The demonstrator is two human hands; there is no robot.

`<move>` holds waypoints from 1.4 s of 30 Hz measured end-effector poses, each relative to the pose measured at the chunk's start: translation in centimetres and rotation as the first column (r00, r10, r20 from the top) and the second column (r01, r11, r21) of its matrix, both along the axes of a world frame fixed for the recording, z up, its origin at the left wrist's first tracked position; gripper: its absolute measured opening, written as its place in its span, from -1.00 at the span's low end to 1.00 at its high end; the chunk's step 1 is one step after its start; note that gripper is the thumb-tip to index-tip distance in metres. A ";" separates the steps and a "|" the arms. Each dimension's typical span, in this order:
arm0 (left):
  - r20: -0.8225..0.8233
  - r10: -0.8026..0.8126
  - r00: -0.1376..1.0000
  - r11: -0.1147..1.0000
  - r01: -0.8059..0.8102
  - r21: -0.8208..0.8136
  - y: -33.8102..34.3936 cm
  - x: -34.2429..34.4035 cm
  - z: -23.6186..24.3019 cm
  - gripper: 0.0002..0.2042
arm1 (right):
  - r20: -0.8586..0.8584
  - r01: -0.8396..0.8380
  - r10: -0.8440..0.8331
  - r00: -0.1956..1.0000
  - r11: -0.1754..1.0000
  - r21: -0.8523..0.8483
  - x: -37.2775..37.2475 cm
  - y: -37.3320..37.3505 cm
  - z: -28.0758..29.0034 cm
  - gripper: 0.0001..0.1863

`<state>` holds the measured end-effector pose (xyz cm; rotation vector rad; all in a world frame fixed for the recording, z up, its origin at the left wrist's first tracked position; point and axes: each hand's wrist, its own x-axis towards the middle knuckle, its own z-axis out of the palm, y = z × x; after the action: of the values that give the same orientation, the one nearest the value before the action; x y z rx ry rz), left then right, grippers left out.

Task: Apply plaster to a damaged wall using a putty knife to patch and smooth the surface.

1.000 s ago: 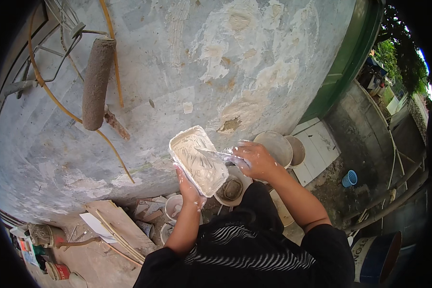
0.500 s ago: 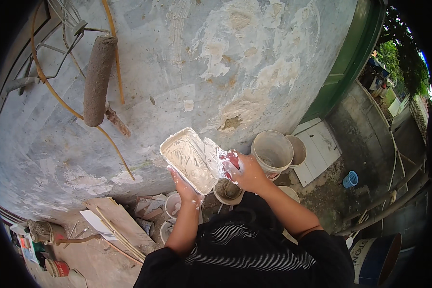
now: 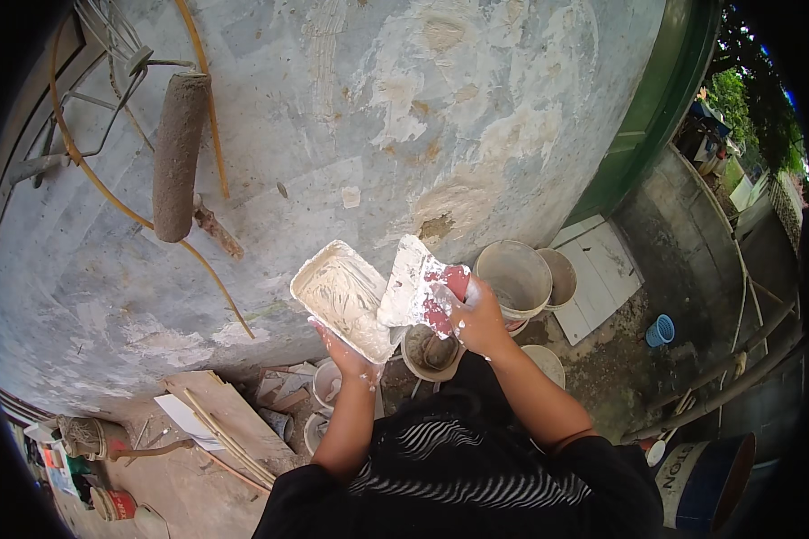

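My left hand (image 3: 349,355) supports a rectangular tray (image 3: 313,316) from below and its near side, fingers wrapped under it. Creamy white filler (image 3: 346,292) coats the tray's inside. In my right hand (image 3: 481,319) is a putty knife (image 3: 407,286) with a red handle, its wide blade smeared with white filler. The blade's lower corner is at the tray's right rim; whether they touch I cannot tell. White smears mark both hands. Ahead stands a grey wall (image 3: 270,126) with pale patches and one rough damaged spot (image 3: 438,226).
A paint roller (image 3: 180,157) hangs at the upper left beside a yellow hose (image 3: 135,211). Buckets (image 3: 512,274) stand below the wall, right of my hands. Boards (image 3: 229,422) lie at the lower left. A green door (image 3: 625,148), blue cup (image 3: 660,331) and drum (image 3: 706,485) are on the right.
My right hand has moved slightly right and turned, so the putty knife's blade now tilts up and away from the tray's inside. The tray has shifted a little left.
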<state>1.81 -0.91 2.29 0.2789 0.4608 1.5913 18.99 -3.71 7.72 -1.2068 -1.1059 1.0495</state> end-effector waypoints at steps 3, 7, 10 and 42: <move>0.027 -0.023 0.999 1.000 0.023 0.020 -0.1 0.1 -0.2 -0.33 | 0.240 0.006 -0.043 0.970 0.988 0.153 0.0 -0.2 0.1 -0.75; 0.047 -0.049 0.998 0.997 0.045 0.069 -0.2 0.1 -0.5 -0.34 | 0.275 -0.045 0.009 0.961 0.991 0.127 -0.1 -0.2 -0.3 -0.77; 0.026 -0.042 0.999 0.998 0.041 0.055 -0.1 0.2 -0.6 -0.34 | 0.190 -0.114 0.105 0.976 0.993 0.040 -0.3 -0.4 -1.1 -0.85; -0.067 -0.006 0.998 0.997 0.001 -0.075 1.0 -0.4 -2.5 -0.35 | -0.843 -0.150 -0.054 0.536 0.976 -0.158 -2.7 1.0 -6.0 -0.76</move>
<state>1.42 0.08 -0.24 0.2761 0.5702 1.5608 16.31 -2.75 1.71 -0.6327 -0.2376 1.5905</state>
